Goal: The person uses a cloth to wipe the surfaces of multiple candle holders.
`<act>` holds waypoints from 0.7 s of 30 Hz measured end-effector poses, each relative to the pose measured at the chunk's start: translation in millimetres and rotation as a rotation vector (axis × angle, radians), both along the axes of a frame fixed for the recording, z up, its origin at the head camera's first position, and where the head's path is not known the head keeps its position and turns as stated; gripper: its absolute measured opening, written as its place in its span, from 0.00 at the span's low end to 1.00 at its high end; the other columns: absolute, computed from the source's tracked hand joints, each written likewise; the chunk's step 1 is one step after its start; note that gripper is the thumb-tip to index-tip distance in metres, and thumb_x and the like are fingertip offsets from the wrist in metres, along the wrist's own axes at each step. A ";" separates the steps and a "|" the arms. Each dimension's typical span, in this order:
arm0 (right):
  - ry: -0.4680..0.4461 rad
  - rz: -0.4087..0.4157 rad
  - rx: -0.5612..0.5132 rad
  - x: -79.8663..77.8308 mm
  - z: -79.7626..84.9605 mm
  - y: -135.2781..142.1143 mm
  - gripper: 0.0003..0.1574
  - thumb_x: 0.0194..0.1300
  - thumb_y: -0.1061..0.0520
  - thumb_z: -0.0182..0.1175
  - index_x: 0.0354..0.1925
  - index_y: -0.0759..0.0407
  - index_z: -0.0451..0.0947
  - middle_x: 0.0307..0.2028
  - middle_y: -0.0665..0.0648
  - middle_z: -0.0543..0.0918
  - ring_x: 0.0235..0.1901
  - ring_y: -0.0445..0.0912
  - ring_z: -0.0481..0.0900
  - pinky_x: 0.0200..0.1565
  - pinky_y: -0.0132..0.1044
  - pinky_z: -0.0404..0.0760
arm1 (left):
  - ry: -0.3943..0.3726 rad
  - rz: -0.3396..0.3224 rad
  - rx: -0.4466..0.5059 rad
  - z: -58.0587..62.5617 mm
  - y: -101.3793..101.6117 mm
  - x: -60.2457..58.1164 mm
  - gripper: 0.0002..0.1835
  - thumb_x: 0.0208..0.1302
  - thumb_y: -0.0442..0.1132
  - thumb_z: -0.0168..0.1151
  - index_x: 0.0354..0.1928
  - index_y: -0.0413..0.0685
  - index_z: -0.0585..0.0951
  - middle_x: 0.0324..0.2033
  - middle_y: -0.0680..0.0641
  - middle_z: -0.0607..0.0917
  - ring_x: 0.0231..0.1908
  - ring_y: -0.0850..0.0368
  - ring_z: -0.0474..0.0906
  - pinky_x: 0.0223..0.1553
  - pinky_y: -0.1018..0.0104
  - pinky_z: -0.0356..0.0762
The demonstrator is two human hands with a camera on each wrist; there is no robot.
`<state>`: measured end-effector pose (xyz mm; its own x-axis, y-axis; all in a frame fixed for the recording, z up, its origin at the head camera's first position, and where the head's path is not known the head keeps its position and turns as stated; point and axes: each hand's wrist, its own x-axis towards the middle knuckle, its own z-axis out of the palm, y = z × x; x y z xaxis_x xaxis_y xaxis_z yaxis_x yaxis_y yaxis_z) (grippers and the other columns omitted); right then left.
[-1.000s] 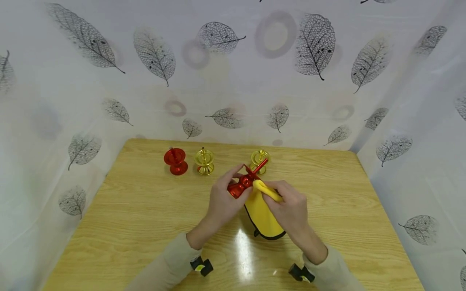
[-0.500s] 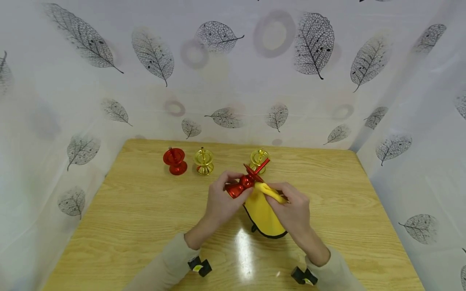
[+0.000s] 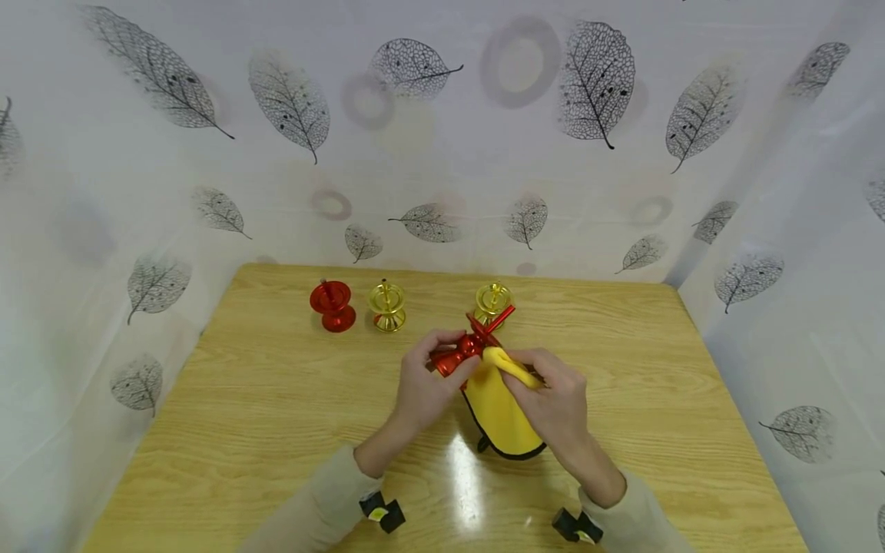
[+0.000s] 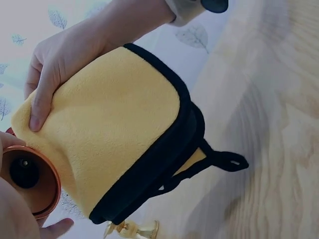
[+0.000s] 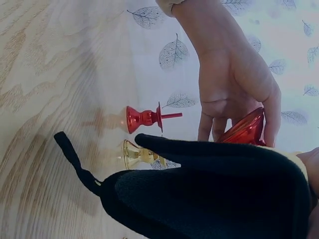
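Note:
In the head view my left hand (image 3: pixel 423 380) grips a shiny red candlestick (image 3: pixel 468 346) by its lower body, tilted so its spike points up and right. My right hand (image 3: pixel 556 395) pinches a folded part of a yellow cloth (image 3: pixel 503 418) with black edging, against the candlestick just below its dish. The rest of the cloth hangs toward me. The left wrist view looks into the candlestick's hollow base (image 4: pixel 54 177), beside the cloth (image 4: pixel 114 109). From the right wrist, the cloth's dark underside (image 5: pixel 209 199) covers part of the candlestick (image 5: pixel 249 130).
Along the back of the wooden table (image 3: pixel 276 430) stand another red candlestick (image 3: pixel 337 316) and a gold candlestick (image 3: pixel 389 311) at left. A second gold candlestick (image 3: pixel 489 298) stands behind the held one, partly hidden. Leaf-patterned sheeting (image 3: pixel 442 153) surrounds the table's back and sides.
The candlestick has turned slightly in my left hand, and its spike tip sits a little farther right. My right hand and the cloth have shifted slightly right. The standing candlesticks have stayed put.

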<state>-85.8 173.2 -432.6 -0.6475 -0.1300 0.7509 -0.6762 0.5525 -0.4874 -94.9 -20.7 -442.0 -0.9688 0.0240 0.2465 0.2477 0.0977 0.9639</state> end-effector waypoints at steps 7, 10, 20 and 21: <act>-0.006 0.017 -0.021 -0.4 -1.4 -0.2 0.17 0.48 0.74 0.78 0.38 0.64 0.90 0.33 0.60 0.93 0.26 0.47 0.88 0.33 0.23 0.84 | 0.016 0.039 0.020 -1.9 0.7 0.3 0.19 0.61 0.35 0.77 0.54 0.43 0.85 0.47 0.40 0.88 0.43 0.59 0.83 0.36 0.72 0.87; -0.064 0.045 -0.065 -0.6 -5.9 2.5 0.17 0.50 0.75 0.78 0.39 0.65 0.89 0.34 0.61 0.93 0.29 0.46 0.89 0.36 0.21 0.84 | 0.024 0.036 0.035 1.2 -3.3 -0.2 0.20 0.60 0.34 0.77 0.54 0.42 0.84 0.48 0.40 0.88 0.43 0.57 0.83 0.39 0.72 0.87; -0.429 -0.016 -0.246 -8.4 -12.2 25.5 0.13 0.57 0.71 0.76 0.43 0.68 0.90 0.35 0.70 0.92 0.30 0.24 0.85 0.29 0.22 0.84 | 0.179 -0.122 -0.023 6.7 -24.3 -0.3 0.20 0.56 0.28 0.78 0.52 0.38 0.85 0.47 0.37 0.88 0.42 0.64 0.82 0.39 0.72 0.87; -0.466 -0.015 -0.251 -9.9 -10.6 28.7 0.13 0.58 0.70 0.75 0.44 0.68 0.90 0.36 0.70 0.92 0.28 0.25 0.85 0.27 0.23 0.83 | 0.197 -0.144 -0.036 6.9 -25.6 -0.1 0.20 0.55 0.28 0.78 0.51 0.38 0.85 0.46 0.37 0.88 0.41 0.64 0.82 0.38 0.71 0.87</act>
<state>-95.7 201.9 -443.1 -0.9206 0.0287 0.3895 -0.3489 0.3881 -0.8530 -95.0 -46.3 -435.1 -0.8880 0.1704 0.4272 0.4447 0.0809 0.8920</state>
